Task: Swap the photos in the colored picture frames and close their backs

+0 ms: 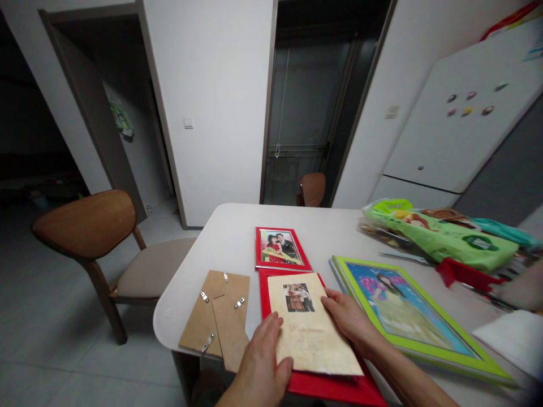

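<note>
Resting along the left edge of a cream sheet [314, 347], the left hand [263, 359] lies with its fingers side by side and its thumb spread away from them. The right hand [348, 319] touches the sheet's opposite edge; its fingers are partly hidden, so whether they pinch the paper or merely lie against it cannot be told. The sheet (a small photo [299, 298] shows near its far end, above faint text) sits on top of a larger red frame [335, 387], whose rim shows on the left and at the near end. Just beyond it, a smaller red-framed picture [280, 247] lies face up on the pale surface [339, 229]. To the left: a brown board [195, 325] bearing metal clips, with a second brown piece [231, 333] across its near part. To the right: a lime-green framed picture [394, 305], face up, near the right forearm. Farther right, a green package [458, 240] lies behind a red object [466, 274], its kind unclear. A wooden chair [91, 223] stands left of the surface.
</note>
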### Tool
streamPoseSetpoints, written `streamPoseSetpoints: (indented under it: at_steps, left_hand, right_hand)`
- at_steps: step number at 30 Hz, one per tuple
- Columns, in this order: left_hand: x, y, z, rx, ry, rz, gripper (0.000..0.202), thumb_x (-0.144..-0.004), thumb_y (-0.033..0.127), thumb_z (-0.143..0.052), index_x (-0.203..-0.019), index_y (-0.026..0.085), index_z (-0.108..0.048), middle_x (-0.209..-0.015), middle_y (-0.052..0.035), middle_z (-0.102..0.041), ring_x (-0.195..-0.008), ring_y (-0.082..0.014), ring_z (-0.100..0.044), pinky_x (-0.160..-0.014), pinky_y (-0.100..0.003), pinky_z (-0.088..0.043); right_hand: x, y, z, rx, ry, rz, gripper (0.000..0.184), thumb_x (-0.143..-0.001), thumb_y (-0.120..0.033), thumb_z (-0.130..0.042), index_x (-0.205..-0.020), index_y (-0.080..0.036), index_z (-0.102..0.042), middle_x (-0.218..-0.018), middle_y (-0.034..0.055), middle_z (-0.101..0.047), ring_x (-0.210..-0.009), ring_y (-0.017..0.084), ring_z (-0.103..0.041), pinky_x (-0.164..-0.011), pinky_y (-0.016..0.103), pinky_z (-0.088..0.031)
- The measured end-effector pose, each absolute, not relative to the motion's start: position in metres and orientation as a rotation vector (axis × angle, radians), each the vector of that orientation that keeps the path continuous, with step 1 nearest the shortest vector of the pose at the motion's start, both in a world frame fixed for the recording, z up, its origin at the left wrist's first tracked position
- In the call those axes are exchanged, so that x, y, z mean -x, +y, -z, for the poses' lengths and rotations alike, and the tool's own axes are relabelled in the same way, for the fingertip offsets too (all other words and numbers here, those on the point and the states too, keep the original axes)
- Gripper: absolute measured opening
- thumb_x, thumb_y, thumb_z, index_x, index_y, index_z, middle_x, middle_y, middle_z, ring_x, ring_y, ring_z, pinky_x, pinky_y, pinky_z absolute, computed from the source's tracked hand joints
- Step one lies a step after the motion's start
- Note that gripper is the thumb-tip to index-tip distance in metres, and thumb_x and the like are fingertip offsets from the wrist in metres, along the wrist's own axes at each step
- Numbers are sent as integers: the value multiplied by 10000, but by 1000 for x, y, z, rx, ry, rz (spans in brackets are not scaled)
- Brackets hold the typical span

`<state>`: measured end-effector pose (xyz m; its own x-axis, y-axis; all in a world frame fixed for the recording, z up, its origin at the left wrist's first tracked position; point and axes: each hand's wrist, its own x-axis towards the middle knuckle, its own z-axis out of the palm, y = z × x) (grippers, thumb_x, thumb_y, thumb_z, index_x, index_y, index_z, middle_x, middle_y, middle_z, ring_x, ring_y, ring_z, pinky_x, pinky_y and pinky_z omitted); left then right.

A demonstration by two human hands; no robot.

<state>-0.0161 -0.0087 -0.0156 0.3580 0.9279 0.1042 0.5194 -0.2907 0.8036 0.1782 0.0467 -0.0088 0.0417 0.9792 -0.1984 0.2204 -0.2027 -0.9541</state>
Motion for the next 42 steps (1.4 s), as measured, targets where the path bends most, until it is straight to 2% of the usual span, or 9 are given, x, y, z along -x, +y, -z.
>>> streamPoseSetpoints:
  at_steps: [8,15,19,23,28,31,34,37,42]
  left_hand:
    - [16,-3,24,-2204,1261,-617,560,-641,121,-472,-1190,37,-397,-1278,-159,-362,-1180,-247,-318,-993,-392,-268]
    - [14,-5,5,-2291,1339,-387,535,-667,143,-477,-1189,54,-402,-1278,-150,-366,-1185,-244,-309,-994,-403,-252]
    - [57,-3,-1,-2282,1353,-366,660,-630,202,-554,-1238,91,-323,-1331,-135,-267,-1225,-231,-221,-1002,-414,-206]
    - [114,3,1,-2217,1638,-284,762,-544,203,-640,-1235,116,-330,-1348,-146,-212,-1235,-256,-173,-1000,-436,-176]
    - [142,7,12,-2210,1843,-286,692,-534,91,-635,-1186,88,-403,-1308,-170,-296,-1206,-241,-263,-994,-366,-236]
    - [146,9,20,-2266,1821,-412,634,-521,117,-678,-1123,107,-479,-1248,-178,-395,-1154,-258,-359,-962,-380,-300]
    - [140,8,22,-2367,1720,-631,614,-498,209,-733,-1070,130,-522,-1169,-186,-485,-1080,-286,-448,-901,-421,-375]
    - [114,2,17,-2483,1542,-835,634,-516,287,-737,-1087,143,-503,-1174,-181,-482,-1088,-291,-437,-885,-444,-388]
    - [43,-8,3,-2510,1328,-645,651,-512,316,-741,-1071,82,-503,-1192,-214,-451,-1106,-308,-409,-888,-433,-391]
  right_hand:
    - [-179,54,12,1889,-1760,-432,351,-767,-291,-305,-917,-124,-575,-836,109,-645,-761,202,-588,-653,268,-400]
    - [-175,50,17,2202,-1957,105,384,-788,-403,-293,-868,-142,-563,-825,122,-582,-687,227,-570,-553,300,-360]
    - [-171,46,12,2125,-1961,51,375,-791,-397,-306,-919,-149,-557,-854,121,-567,-726,220,-551,-598,312,-376]
    - [-126,31,2,1718,-2101,-207,359,-780,-334,-370,-1044,-143,-520,-990,123,-552,-921,212,-487,-794,316,-345]
    - [-41,11,3,1453,-2254,-446,500,-622,-394,-567,-1082,-214,-488,-983,82,-533,-898,238,-459,-791,361,-345]
    - [-22,10,6,1445,-2210,-530,553,-541,-266,-606,-1077,-207,-484,-998,84,-488,-907,232,-442,-776,345,-369]
    - [-40,10,1,1370,-2131,-625,590,-549,-177,-537,-1132,-186,-449,-1005,79,-468,-938,202,-434,-825,316,-364]
    - [-83,2,-10,1355,-2089,-611,597,-555,-161,-495,-1149,-192,-440,-1051,78,-456,-1001,205,-413,-898,347,-321]
    - [-162,-17,-14,1561,-2104,-563,528,-593,-185,-453,-1121,-202,-479,-1145,87,-424,-1086,222,-380,-949,394,-269]
